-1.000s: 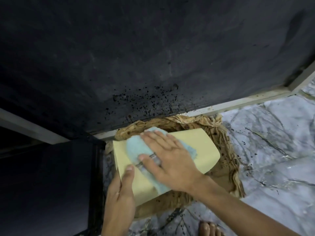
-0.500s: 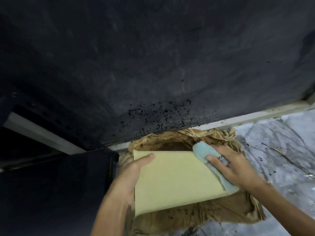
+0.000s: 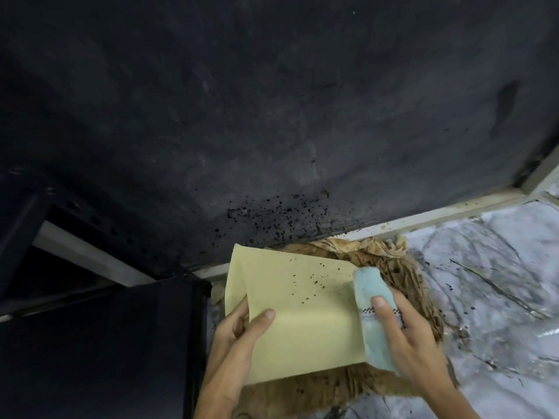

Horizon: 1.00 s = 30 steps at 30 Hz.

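A pale yellow flat board (image 3: pixel 299 316) is tilted above a crumpled brown paper sheet (image 3: pixel 390 267) on the floor. Small black specks dot the board's upper middle. My left hand (image 3: pixel 239 331) grips the board's left edge, thumb on top and fingers behind. My right hand (image 3: pixel 405 337) holds a folded light blue cloth (image 3: pixel 375 316) against the board's right edge, fingers curled round it. The paper's middle is hidden under the board.
A large dark wall panel (image 3: pixel 272 116) fills the top, spattered with black specks (image 3: pixel 281 213) near its base. A pale skirting strip (image 3: pixel 423 219) runs along the bottom. Marble-patterned floor (image 3: pixel 499 282) lies at right. A dark cabinet (image 3: pixel 90 352) stands at left.
The cloth went from the middle of the board to its right edge. My left hand shifted from the lower edge to the left edge, and black specks now show on the board.
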Each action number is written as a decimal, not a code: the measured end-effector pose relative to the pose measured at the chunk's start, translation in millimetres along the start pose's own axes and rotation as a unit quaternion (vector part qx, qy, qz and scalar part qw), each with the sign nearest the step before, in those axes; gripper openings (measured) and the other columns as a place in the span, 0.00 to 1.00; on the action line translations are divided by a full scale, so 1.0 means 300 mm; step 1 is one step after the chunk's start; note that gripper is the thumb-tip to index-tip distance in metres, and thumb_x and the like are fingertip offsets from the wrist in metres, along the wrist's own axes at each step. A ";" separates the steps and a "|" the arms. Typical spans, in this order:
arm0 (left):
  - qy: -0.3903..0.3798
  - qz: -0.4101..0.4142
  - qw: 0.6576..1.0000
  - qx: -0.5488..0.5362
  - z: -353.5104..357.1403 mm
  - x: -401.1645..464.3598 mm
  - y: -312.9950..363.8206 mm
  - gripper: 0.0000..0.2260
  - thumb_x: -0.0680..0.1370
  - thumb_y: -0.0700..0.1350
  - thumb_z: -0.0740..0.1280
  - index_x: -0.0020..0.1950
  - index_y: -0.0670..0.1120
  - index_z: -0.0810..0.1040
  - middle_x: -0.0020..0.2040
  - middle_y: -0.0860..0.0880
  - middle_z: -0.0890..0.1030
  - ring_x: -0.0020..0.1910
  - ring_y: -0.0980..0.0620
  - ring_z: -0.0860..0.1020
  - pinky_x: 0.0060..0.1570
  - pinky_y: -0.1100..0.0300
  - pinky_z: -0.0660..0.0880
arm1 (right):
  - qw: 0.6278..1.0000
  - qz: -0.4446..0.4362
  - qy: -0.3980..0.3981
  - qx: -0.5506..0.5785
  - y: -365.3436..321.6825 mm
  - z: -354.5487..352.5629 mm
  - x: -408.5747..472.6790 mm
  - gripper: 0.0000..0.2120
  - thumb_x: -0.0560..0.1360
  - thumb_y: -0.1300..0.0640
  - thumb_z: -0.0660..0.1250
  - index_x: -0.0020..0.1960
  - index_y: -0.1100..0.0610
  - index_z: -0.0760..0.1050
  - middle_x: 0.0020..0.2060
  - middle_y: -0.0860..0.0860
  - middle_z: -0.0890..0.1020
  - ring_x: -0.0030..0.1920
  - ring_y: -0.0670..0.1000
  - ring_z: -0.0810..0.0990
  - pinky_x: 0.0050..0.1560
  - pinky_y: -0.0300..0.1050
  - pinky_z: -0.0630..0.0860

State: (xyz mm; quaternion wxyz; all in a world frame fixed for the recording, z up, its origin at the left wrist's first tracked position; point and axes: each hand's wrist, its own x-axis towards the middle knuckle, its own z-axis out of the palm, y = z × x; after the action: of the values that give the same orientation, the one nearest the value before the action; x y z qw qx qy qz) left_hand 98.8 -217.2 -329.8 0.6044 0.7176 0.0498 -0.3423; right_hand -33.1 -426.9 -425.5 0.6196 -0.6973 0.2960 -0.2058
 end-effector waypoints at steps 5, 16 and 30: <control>-0.001 -0.051 0.996 0.070 -0.019 0.045 -0.015 0.21 0.74 0.38 0.74 0.63 0.56 0.81 0.52 0.52 0.90 0.57 0.45 0.86 0.62 0.43 0.79 | 0.999 0.019 -0.045 0.012 -0.035 0.052 -0.042 0.11 0.78 0.50 0.62 0.57 0.45 0.78 0.37 0.43 0.84 0.34 0.43 0.81 0.33 0.34 0.75; -0.033 0.022 0.999 0.010 0.046 -0.002 -0.110 0.37 0.76 0.24 0.64 0.77 0.56 0.67 0.64 0.54 0.85 0.58 0.63 0.84 0.46 0.68 0.82 | 0.918 -0.161 -0.297 -0.208 -0.199 0.423 0.054 0.22 0.83 0.45 0.52 0.77 0.46 0.59 0.77 0.44 0.64 0.78 0.46 0.53 0.77 0.48 0.44; -0.046 -0.017 0.999 -0.004 0.035 0.007 -0.164 0.41 0.67 0.29 0.75 0.74 0.60 0.70 0.61 0.56 0.87 0.58 0.59 0.85 0.56 0.59 0.81 | 0.918 0.013 -0.202 -0.342 -0.038 0.350 0.176 0.29 0.81 0.37 0.42 0.79 0.45 0.44 0.80 0.42 0.48 0.79 0.48 0.40 0.77 0.56 0.38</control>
State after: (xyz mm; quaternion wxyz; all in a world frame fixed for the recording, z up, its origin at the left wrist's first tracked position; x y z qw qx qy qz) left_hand 71.9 -214.4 -372.4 0.6028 0.6980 0.0360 -0.3849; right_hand 76.4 -383.5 -433.9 0.3922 -0.8896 0.2260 0.0609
